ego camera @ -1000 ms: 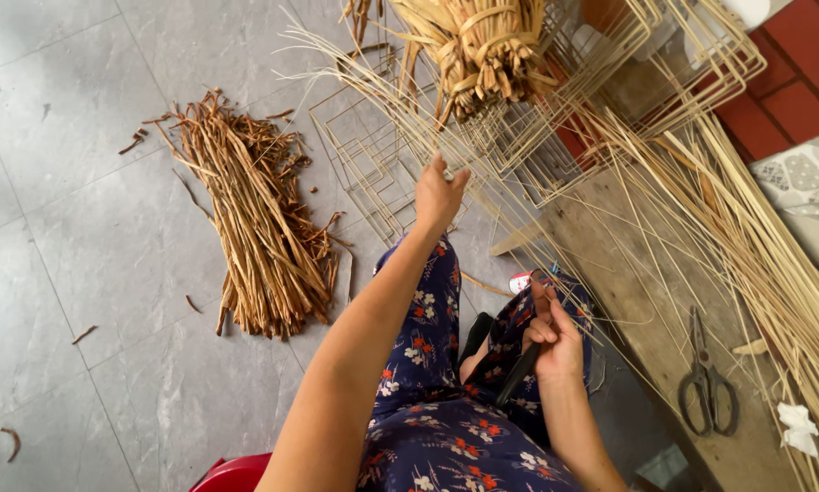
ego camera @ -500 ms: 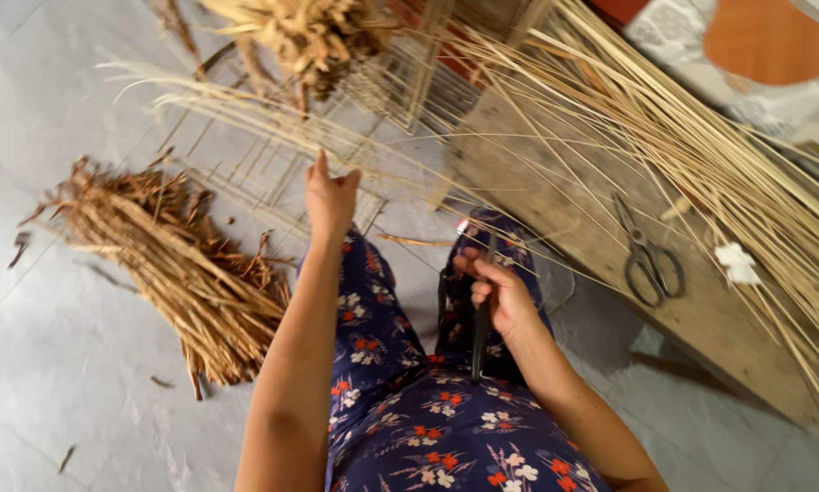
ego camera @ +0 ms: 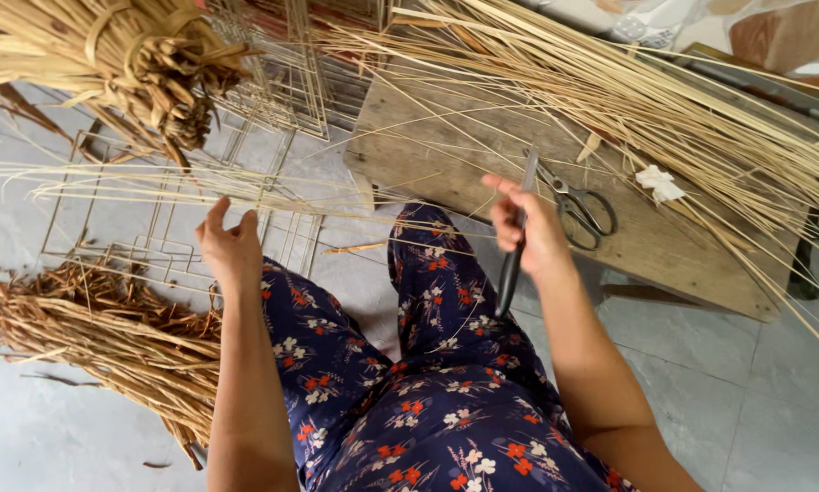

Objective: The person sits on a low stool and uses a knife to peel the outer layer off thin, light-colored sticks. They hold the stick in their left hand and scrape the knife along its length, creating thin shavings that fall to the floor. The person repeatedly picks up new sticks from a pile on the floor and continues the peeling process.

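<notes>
right hand [ego camera: 528, 228] gripping knife [ego camera: 515, 246] — left hand [ego camera: 231, 246] open

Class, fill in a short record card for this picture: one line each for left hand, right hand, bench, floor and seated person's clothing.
Left hand: left hand open, fingers spread, at thin pale straw strands running across the view.
Right hand: right hand gripping a dark-handled knife, blade pointing up.
Bench: low wooden bench bearing scissors, long pale reeds and a white scrap.
Floor: grey tiles, brown bundle of stalks, wire frames.
Clothing: navy floral trousers.
</notes>
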